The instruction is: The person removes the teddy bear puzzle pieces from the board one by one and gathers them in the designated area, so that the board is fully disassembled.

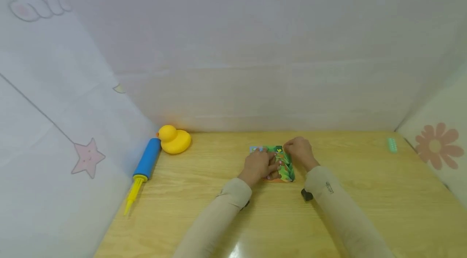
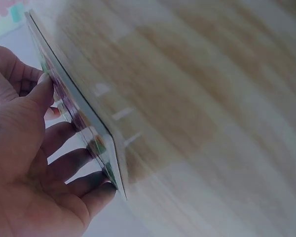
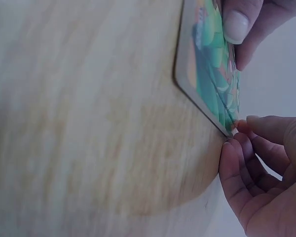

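A thin, colourful jigsaw puzzle board (image 1: 287, 171) lies flat on the table, printed with green leaves and crossed by fine seams. My left hand (image 1: 258, 165) rests on it from above, fingers spread and fingertips pressing on the picture. In the left wrist view, the left fingertips (image 2: 106, 185) touch the face along its length. At the far right corner of the puzzle, my right hand (image 1: 300, 152) has its fingers curled, and thumb and fingertips (image 3: 229, 153) pinch at the corner. What lies between those fingertips is mostly hidden.
A yellow rubber duck (image 1: 176, 141) sits at the back left of the wooden table (image 1: 204, 193). Beside it lies a blue hand pump (image 1: 147, 158) with a yellow nozzle. A small green strip (image 1: 392, 145) lies far right. Printed cloth walls (image 1: 255, 67) enclose the back and sides.
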Demonstrator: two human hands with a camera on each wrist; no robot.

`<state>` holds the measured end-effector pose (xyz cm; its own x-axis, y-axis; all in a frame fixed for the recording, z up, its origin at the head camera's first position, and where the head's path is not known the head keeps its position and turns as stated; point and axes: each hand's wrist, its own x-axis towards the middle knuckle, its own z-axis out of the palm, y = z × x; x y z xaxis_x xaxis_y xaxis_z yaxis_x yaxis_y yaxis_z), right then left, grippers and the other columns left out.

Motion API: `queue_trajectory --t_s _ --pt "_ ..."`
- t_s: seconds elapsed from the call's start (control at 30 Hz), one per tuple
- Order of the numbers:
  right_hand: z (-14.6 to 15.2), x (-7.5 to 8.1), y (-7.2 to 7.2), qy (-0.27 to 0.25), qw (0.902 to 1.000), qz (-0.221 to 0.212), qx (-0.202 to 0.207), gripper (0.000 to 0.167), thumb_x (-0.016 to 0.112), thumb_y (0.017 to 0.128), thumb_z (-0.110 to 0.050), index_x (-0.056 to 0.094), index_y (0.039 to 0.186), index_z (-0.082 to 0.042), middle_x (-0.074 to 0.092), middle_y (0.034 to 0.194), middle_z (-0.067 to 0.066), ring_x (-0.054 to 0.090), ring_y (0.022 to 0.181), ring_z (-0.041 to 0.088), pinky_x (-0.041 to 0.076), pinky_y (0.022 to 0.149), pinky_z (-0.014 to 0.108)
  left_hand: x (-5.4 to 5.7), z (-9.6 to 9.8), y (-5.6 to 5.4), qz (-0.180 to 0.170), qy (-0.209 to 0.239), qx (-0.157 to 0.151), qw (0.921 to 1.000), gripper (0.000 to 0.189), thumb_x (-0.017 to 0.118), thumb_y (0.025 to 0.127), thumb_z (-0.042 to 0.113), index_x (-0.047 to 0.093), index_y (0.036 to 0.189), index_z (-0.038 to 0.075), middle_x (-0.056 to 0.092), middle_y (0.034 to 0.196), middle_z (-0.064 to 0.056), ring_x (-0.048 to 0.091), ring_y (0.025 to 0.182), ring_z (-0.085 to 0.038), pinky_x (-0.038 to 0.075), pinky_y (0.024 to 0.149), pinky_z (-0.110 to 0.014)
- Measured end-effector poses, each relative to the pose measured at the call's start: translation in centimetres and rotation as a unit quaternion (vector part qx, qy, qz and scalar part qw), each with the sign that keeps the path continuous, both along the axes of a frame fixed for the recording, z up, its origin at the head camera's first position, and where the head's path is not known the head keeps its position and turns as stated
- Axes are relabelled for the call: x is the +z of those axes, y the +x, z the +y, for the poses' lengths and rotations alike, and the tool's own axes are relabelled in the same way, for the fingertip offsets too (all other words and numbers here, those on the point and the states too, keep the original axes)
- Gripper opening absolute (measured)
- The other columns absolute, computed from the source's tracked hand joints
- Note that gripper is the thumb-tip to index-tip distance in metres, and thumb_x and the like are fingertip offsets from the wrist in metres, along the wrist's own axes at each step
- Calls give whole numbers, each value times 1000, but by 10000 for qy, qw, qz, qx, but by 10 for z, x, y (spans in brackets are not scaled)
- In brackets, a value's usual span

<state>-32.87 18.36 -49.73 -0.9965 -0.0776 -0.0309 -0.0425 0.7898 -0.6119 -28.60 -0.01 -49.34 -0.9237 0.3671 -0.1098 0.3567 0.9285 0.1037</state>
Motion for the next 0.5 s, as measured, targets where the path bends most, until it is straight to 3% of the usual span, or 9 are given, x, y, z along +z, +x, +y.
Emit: queue_trajectory --t_s 0.2,0.37,0.5 --pt "3 -2 2 -238 9996 -117 -119 28 57 96 -17 79 106 -2 74 117 20 61 78 24 50 65 30 -2 2 1 -111 49 78 9999 54 53 98 63 57 143 35 60 138 2 55 133 -22 61 86 -39" --pt "-1 2 1 -583 9978 -278 -167 26 60 99 -19 75 109 -1 76 108 16 68 90 25 56 76 36 -1 2 -1 -136 -6 231 9996 54 52 97 65 59 141 34 61 132 3 57 127 -20 62 80 -39" --pt "-3 2 0 -1033 9928 -532 -297 25 63 99 -18 70 114 1 73 105 18 72 83 22 62 73 33 -1 2 -1 -171 -35 288 9994 57 53 97 65 56 145 34 59 138 2 54 132 -21 62 80 -39"
